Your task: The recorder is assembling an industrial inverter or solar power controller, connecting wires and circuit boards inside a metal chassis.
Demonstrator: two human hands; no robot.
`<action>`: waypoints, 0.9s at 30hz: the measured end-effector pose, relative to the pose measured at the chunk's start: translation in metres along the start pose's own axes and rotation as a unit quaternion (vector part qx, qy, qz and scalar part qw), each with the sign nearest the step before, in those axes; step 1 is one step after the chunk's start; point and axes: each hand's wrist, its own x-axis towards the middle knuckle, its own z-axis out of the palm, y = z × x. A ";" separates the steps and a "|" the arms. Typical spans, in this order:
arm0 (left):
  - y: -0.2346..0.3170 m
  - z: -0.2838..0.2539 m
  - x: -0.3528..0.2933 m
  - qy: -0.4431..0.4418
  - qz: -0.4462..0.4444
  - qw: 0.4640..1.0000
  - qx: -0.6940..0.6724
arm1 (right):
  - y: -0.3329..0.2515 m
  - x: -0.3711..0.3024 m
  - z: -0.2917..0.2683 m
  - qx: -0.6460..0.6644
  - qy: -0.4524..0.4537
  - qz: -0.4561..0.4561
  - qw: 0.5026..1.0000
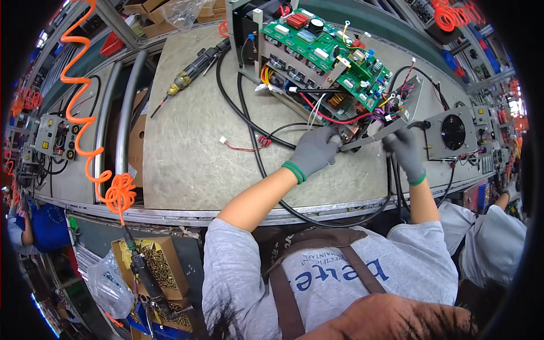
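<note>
A grey sheet-metal panel (410, 109) with wires and connectors stands tilted at the near end of an open electronic chassis. My left hand (317, 152), in a grey glove with a green cuff, is closed on the panel's left end, thumb on top. Against the panel's lower edge, my right hand (406, 153), gloved alike, has curled fingers; what they grip is hidden. Above the panel lies a green circuit board (320, 51) carrying capacitors and red parts. Red, white and black wires (334, 118) run between board and panel. A thick black cable (258, 153) loops past my left wrist.
A power screwdriver (190, 73) lies on the metal-topped bench (187, 164). At right stands a grey panel with a fan (452, 132). An orange coiled hose (79, 107) hangs at left, above a second driver (148, 277) and screw boxes (177, 263). Other people work at both sides.
</note>
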 end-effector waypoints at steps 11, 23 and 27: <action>0.005 0.003 0.020 -0.048 -0.140 0.971 -0.186 | -0.031 0.035 0.025 -0.008 -0.289 0.115 0.950; 0.030 -0.008 0.051 -0.254 -0.102 0.945 0.178 | 0.025 0.013 0.054 0.141 -0.114 -0.024 0.983; 0.032 -0.008 0.054 -0.230 -0.173 0.955 0.069 | 0.032 0.016 0.055 0.126 -0.111 -0.066 0.984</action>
